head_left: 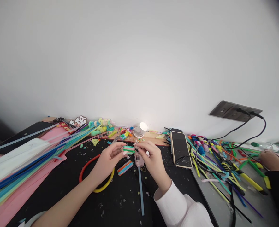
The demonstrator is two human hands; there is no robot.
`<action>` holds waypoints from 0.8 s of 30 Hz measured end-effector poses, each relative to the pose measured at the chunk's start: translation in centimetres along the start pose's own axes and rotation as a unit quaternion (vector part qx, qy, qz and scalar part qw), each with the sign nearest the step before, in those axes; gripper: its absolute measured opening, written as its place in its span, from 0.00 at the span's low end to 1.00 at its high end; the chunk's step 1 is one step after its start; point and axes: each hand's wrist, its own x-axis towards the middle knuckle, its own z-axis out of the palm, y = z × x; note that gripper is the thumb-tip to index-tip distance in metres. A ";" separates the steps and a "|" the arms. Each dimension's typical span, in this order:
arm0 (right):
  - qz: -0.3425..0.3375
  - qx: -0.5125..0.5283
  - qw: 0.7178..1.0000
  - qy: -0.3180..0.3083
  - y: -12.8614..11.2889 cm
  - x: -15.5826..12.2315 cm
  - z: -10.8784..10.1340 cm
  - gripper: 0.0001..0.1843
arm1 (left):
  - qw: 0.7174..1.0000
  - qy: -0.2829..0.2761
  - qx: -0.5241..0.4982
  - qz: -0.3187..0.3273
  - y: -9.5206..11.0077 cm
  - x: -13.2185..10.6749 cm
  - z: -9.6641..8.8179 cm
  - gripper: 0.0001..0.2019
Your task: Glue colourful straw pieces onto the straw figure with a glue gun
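Between my two hands is a short bundle of green, pink and white pipe cleaner pieces (129,149). My left hand (111,157) pinches its left end with thumb and fingertips. At the right end, the thumb and fingers of my right hand (151,155) close on it. Just below lies a second bundle, of orange and blue pipe cleaner pieces (125,168), on the black table surface (115,201). A pale pink glue gun (139,160) rests beside my right hand and is partly hidden, with a long bluish glue stick (141,192) sticking out toward me.
A red and yellow ring (82,167) lies beneath my left forearm. Long pipe cleaners (47,160) and pink sheets (18,201) fill the left. Behind stand a paper cup (138,131) and a phone (181,149). Pliers (249,183), cables and another person's hand (274,160) are at right.
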 end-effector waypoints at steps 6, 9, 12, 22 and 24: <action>0.022 -0.001 1.000 0.010 0.1 0.1 0.2 0.09 | 1.000 -0.007 -0.020 0.003 -0.1 0.0 0.1 0.15; 0.028 0.006 1.000 0.009 0.2 0.1 0.3 0.09 | 1.000 -0.011 -0.022 0.007 -0.2 0.0 0.1 0.14; 0.028 0.015 0.999 0.008 0.2 0.1 0.4 0.09 | 0.999 -0.014 -0.029 0.008 -0.3 0.0 0.2 0.13; -0.021 -0.017 1.000 -0.006 0.3 -0.1 0.3 0.10 | 0.999 -0.025 -0.021 0.015 -0.6 0.0 0.1 0.13; -0.035 -0.024 0.999 -0.008 0.3 -0.2 0.3 0.10 | 0.999 -0.027 -0.017 0.012 -0.6 0.0 0.1 0.14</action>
